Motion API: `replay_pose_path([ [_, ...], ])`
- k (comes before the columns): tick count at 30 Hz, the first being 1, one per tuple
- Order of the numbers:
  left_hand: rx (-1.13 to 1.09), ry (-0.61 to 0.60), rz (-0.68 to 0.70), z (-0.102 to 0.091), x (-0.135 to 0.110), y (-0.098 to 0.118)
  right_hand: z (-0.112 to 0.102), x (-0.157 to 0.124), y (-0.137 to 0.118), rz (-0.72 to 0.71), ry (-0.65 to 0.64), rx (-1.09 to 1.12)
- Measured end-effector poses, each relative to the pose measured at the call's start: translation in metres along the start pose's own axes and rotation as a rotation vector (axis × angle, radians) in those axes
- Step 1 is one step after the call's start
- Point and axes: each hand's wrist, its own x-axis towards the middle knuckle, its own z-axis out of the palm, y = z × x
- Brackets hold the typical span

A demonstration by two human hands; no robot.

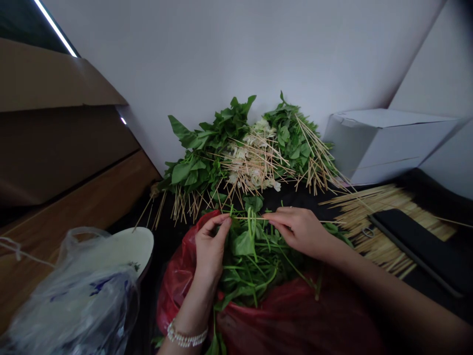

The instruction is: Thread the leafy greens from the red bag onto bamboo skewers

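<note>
My left hand [210, 246] pinches the left end of a thin bamboo skewer [247, 217] together with a green stem. My right hand [301, 229] pinches the same skewer at its right part. Both hands hover over a red plastic bag [295, 315] holding loose leafy greens [251, 261]. Behind them lies a pile of skewered greens [207, 158] and skewered white pieces [251, 165], with more skewered greens [295, 140] to the right.
A bundle of bare bamboo skewers [377, 217] lies at right under a black flat case [421, 246]. A white box [384, 143] stands at back right. A clear plastic bag [81, 301] and a white plate [133, 246] sit at left, beside cardboard [55, 128].
</note>
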Motion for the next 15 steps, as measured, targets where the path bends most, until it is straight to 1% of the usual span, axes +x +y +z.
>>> replay_pose_path([
  [3, 0.101, -0.016, 0.052, 0.0000, -0.0018, 0.0021, 0.0005, -0.0003, -0.0007, -0.013, 0.000, -0.031],
  [5, 0.088, -0.024, 0.031, 0.0001, -0.0021, 0.0025, 0.0009, -0.0004, -0.0011, -0.018, 0.008, -0.043],
  [7, 0.004, -0.032, -0.046, 0.0004, -0.0012, 0.0022, 0.0014, -0.0005, -0.0013, -0.020, 0.018, -0.048],
  [11, -0.227, -0.035, -0.249, 0.0013, 0.0019, 0.0025, 0.0017, -0.0006, -0.0012, -0.005, 0.022, -0.046],
  [13, -0.277, -0.030, -0.300, 0.0020, 0.0027, 0.0038, 0.0016, -0.0004, -0.0012, -0.002, 0.025, -0.043],
  [15, -0.281, -0.042, -0.321, 0.0027, 0.0024, 0.0056, 0.0014, -0.0002, -0.0015, -0.003, 0.028, -0.042],
])
